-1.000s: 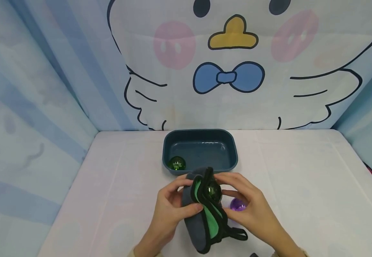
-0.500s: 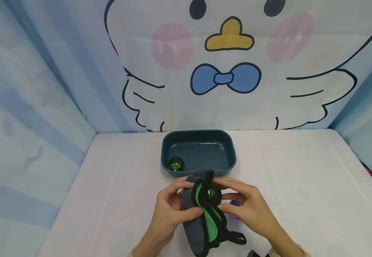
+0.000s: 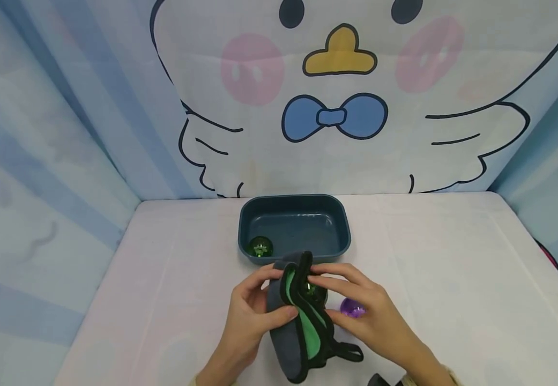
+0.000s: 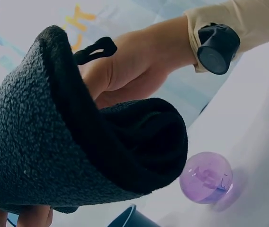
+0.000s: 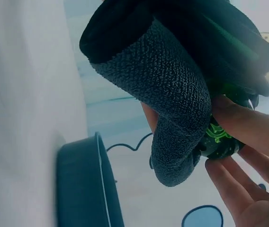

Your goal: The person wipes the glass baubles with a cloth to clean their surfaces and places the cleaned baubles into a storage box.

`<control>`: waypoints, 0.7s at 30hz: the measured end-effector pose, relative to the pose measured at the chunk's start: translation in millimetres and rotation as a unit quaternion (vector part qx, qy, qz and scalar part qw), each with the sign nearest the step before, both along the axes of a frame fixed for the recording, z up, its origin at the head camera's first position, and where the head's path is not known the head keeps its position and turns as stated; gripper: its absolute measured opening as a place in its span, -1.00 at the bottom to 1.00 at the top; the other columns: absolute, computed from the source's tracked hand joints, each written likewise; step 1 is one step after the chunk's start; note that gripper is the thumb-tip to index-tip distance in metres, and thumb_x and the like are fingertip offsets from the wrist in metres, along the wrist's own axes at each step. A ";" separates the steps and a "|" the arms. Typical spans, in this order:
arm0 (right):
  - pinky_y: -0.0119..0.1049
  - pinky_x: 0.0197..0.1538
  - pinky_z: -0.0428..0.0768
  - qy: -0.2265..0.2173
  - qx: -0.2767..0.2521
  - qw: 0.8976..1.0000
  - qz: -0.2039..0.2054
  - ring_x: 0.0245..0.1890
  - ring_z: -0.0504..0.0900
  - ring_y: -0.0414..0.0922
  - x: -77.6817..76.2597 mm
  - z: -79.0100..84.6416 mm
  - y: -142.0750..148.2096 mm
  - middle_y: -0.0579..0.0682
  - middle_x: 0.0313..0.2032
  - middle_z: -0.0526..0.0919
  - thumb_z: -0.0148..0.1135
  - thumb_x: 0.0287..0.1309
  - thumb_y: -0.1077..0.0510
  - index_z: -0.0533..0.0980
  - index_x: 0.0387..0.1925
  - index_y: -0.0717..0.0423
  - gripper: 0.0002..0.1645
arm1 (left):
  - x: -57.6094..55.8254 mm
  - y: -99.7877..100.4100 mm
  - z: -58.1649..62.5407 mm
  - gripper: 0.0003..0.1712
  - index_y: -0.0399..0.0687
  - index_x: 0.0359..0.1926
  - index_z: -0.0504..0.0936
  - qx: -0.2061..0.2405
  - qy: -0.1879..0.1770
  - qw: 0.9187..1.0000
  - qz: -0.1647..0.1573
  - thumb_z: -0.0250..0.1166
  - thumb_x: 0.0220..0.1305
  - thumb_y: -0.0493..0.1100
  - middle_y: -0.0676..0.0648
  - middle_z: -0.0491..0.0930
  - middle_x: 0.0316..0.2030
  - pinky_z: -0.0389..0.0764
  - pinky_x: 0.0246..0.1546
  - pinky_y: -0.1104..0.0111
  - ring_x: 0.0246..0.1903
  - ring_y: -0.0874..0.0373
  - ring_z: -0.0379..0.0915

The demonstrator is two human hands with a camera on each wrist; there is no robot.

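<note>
My left hand (image 3: 254,319) grips a dark grey fuzzy fabric pouch (image 3: 283,343) with black edging, green lining and a black loop. Its thumb presses on the edge beside the open mouth. A clear green ball (image 5: 218,142) sits at the pouch's right side, partly covered by the fabric. In the right wrist view, the thumb and fingers of my right hand (image 3: 365,303) hold this ball. A purple clear ball (image 3: 352,307) lies on the table behind the right fingers. The pouch fills much of the left wrist view and hides most of my left hand there.
A dark blue rectangular tub (image 3: 298,199) stands just beyond the hands, with another green ball (image 3: 260,246) in its near left corner. The white-covered table (image 3: 433,257) ends at a printed cloth backdrop (image 3: 332,166). Blue patterned cloth hangs at both sides.
My right fingers have shifted higher over the green ball, which now shows less beside the pouch. More of the purple ball shows than half a second ago. The head view has moved slightly.
</note>
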State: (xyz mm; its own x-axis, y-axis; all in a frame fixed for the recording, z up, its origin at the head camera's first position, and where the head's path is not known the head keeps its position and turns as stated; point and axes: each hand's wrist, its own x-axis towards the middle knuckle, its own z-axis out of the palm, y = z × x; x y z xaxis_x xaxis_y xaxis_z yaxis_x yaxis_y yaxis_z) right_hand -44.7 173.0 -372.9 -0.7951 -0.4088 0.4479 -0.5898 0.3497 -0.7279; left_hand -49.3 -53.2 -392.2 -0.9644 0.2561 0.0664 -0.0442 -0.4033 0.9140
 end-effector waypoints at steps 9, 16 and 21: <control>-0.33 -0.11 0.72 -0.038 -0.074 0.996 0.013 0.01 0.66 -0.23 1.4 -0.9 -0.7 0.14 0.08 0.62 0.43 -0.02 0.45 0.52 0.20 0.20 -0.33 | 2.3 -0.4 -0.5 -0.44 -0.20 0.04 0.62 -0.022 0.044 0.999 -0.011 0.50 -0.06 -0.46 -0.24 0.41 0.21 0.65 0.06 0.18 0.13 -0.12 0.43; -0.35 -0.06 0.70 -0.072 -0.061 0.995 0.009 0.04 0.64 -0.25 1.4 0.7 -2.0 0.10 0.10 0.62 0.41 0.06 0.39 0.50 0.25 0.14 -0.34 | 4.0 -1.0 1.0 -0.43 -0.13 0.03 0.62 -0.011 0.023 1.000 -0.005 0.48 -0.07 -0.49 -0.23 0.42 0.24 0.68 0.01 0.17 0.05 -0.10 0.49; -0.33 -0.07 0.71 -0.064 -0.050 0.997 0.006 0.09 0.61 -0.27 1.8 3.6 -0.5 0.09 0.17 0.54 0.45 -0.03 0.44 0.42 0.33 0.07 -0.16 | 3.1 0.2 3.3 -0.44 -0.11 0.01 0.62 -0.010 0.011 1.000 0.006 0.49 -0.08 -0.47 -0.22 0.42 0.22 0.66 0.06 0.18 0.09 -0.09 0.48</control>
State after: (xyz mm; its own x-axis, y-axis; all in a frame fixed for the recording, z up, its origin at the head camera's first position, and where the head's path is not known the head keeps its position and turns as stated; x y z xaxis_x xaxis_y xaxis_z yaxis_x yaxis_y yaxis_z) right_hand -42.9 172.6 -369.3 -0.8433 -0.3770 0.3832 -0.4944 0.2642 -0.8281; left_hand -46.2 -53.0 -388.9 -0.9658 0.2457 0.0825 -0.0192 -0.3855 0.9225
